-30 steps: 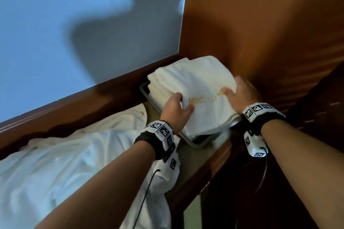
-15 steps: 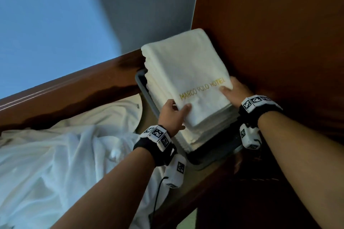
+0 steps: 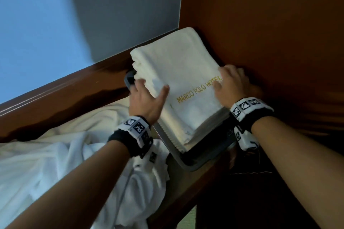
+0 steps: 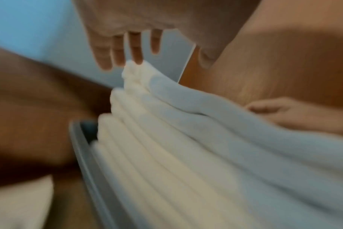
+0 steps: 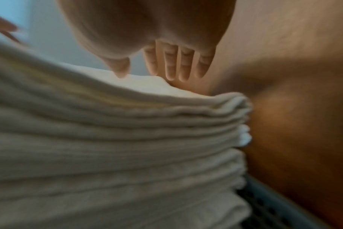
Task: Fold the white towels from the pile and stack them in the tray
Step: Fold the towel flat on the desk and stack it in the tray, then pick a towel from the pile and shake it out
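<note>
- Brown polished wood panels [image 3: 260, 33] close this corner on the right and at the back, with a pale blue wall [image 3: 46, 24] above the back ledge.
- On the wooden shelf sits a grey plastic tray [image 3: 188, 163], and in it stands the tall stack of folded white towels [image 3: 186, 117]; the top folded towel with gold "MARCO POLO HOTEL" lettering [image 3: 176, 65] lies on the stack.
- My left hand [image 3: 147, 98] lies at the left edge of the top towel, thumb on the upper face, fingers spread and nearly straight along the side. It holds nothing.
- My right hand [image 3: 230, 83] lies flat at the right edge near the lettering, fingers straight beside the wood panel, also gripping nothing.
- I judge the risk is the height: the stack rises well above the tray rim, and if I take my hands away unevenly, the upper towels may slide to the left.
- Pressing too hard on one edge could also push the layers out of line, because the fabric is soft and gives way.
- From the wrist views the stack shows many thick rounded folds, rather even, cream-white; both views are blurred.
- To the left, the loose pile of unfolded white towels [image 3: 55, 173] is crumpled on the surface, so I think more folding remains.
</note>
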The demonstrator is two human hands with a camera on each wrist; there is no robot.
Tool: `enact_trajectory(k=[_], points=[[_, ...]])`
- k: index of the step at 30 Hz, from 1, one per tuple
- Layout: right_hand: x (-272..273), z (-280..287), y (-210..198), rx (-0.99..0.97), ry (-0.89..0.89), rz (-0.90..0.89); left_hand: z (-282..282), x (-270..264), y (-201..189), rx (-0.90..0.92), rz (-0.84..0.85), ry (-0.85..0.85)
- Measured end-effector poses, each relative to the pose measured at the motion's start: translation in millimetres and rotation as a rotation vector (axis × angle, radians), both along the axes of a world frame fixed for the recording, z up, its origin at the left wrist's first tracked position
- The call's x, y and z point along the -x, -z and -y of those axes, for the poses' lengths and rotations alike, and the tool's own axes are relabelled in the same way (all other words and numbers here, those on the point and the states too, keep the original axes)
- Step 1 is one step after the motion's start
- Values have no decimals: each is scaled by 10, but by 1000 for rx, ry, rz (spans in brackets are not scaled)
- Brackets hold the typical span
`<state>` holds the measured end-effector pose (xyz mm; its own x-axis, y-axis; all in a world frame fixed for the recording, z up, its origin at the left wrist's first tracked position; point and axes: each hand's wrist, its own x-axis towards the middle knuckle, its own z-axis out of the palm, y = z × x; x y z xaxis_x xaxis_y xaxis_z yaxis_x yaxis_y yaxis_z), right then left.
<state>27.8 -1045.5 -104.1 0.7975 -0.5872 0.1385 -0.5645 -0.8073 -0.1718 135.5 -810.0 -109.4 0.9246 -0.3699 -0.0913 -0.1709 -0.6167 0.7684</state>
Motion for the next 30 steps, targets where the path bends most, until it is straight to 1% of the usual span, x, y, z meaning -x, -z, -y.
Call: enact_trajectory(k=[1,2,3,4,6,8,11,13,17,21,23,25,28,30], points=[[-37,-142,-13,-6,-55,10,-9,-155,-67,-30,233,35],[-75,-266,-14,-42,-101,-26,16,-327,-121,-109,406,128],[-112,-357,6,-88,-129,-95,59,-490,-184,-236,503,245],[-145,-414,36,-142,-140,-175,106,-665,-184,-376,538,360],[-158,-449,146,-270,-120,-304,140,-955,-129,-609,481,520],[-137,-437,303,-327,-121,-381,98,-1121,27,-700,384,581],[-137,-454,500,-292,-154,-443,19,-1116,294,-704,321,599],[-161,-453,564,-260,-149,-452,21,-1101,370,-691,302,580],[-203,-445,534,-259,-143,-463,40,-1125,273,-682,262,578],[-181,-483,360,-246,-133,-505,-135,-1041,6,-654,236,588],[-171,-577,233,-234,-104,-512,-366,-963,-161,-614,257,567],[-137,-750,97,-165,-108,-457,-706,-853,-365,-532,249,501],[-79,-1207,-86,18,-248,-242,-1380,-656,-686,-491,252,440],[-65,-1633,-175,36,-311,-136,-1919,-525,-866,-502,277,385]])
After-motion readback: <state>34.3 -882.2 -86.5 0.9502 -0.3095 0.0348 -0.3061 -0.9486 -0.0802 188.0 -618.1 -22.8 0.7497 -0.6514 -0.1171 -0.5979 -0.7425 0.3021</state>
